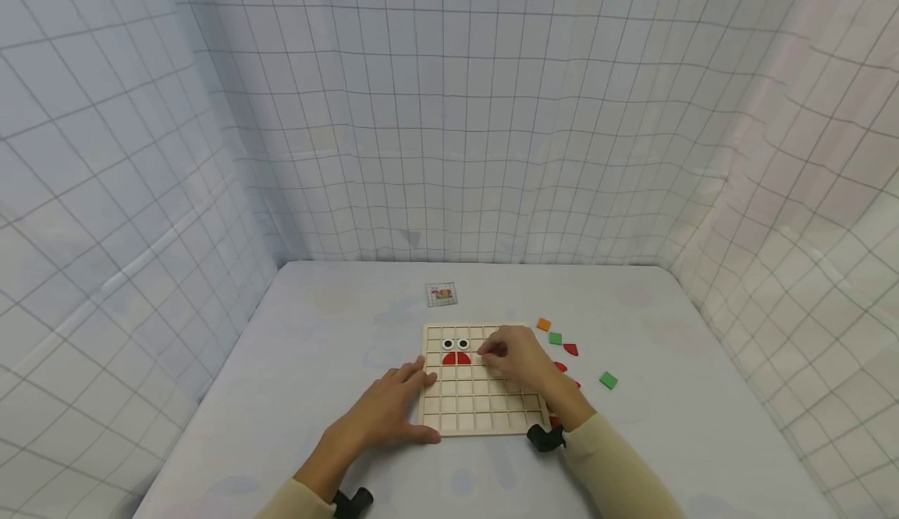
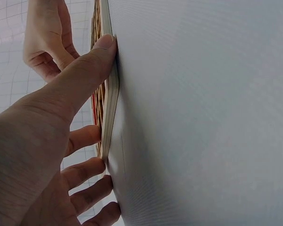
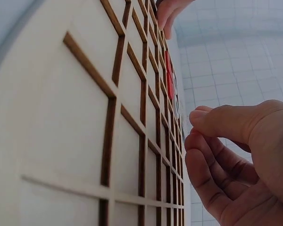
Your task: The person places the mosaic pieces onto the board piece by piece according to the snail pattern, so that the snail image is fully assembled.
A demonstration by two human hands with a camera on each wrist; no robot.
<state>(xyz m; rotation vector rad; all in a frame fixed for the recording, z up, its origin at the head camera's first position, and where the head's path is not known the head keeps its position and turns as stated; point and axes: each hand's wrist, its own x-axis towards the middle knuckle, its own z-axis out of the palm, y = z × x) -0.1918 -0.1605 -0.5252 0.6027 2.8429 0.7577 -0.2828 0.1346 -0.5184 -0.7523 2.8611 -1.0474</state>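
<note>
A pale wooden grid board (image 1: 485, 422) lies flat on the table. Two round eye tiles, a left one (image 1: 448, 344) and a right one (image 1: 463, 344), sit in neighbouring cells. Just below them are two red curved tiles, a left one (image 1: 449, 359) and a right one (image 1: 463, 359). My left hand (image 1: 396, 403) rests at the board's near left corner, thumb on the near edge and fingers along the left side. Over the cells right of the red tiles hovers my right hand (image 1: 516, 355), its thumb and forefinger tips together. Whether a piece is between them cannot be made out.
Right of the board lie an orange tile (image 1: 544, 324), a green tile (image 1: 555, 339), a red curved piece (image 1: 571, 350) and another green tile (image 1: 609, 380). More red pieces are partly behind my right forearm. A small picture card (image 1: 442, 294) lies beyond the board.
</note>
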